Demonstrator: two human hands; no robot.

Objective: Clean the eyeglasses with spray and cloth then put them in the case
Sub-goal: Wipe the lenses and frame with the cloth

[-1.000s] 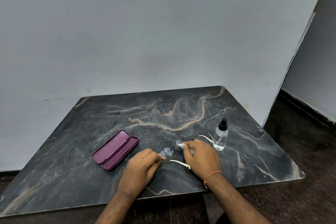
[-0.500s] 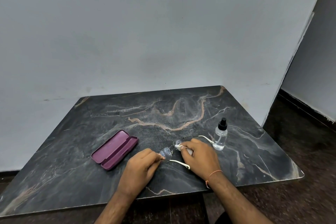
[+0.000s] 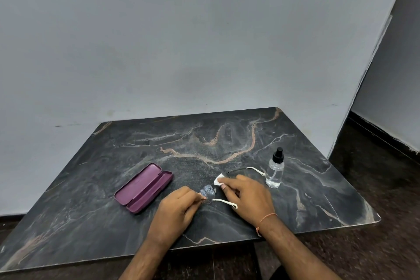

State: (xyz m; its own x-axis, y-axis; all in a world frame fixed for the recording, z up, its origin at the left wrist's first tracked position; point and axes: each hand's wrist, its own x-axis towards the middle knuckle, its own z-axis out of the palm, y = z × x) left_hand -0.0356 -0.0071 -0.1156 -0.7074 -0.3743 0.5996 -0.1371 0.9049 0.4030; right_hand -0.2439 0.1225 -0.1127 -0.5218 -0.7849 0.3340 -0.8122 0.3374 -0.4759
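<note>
Table (image 3: 227,138): dark marble-look top w/ tan veins, set against a pale wall.
Glasses (image 3: 208,190): held low over the table's front centre, betw. both hands; arms w/ white tips unfolded, one white tip near the right palm, the other reaching toward the bottle.
Left hand (image 3: 176,209): fingers curled, thumb & forefinger pinching the glasses at the near lens's left edge.
Right hand (image 3: 246,195): fingers bent, tips pressing a white cloth (image 3: 220,179) onto the far lens; looks like a pinch w/ the thumb underneath, but the thumb is hidden. Thin orange thread at the wrist.
Spray bottle (image 3: 275,169): clear, black nozzle, upright, just right of the right hand, apart from it.
Case (image 3: 143,187): purple, open, lying flat, left of the hands, nothing in it.
</note>
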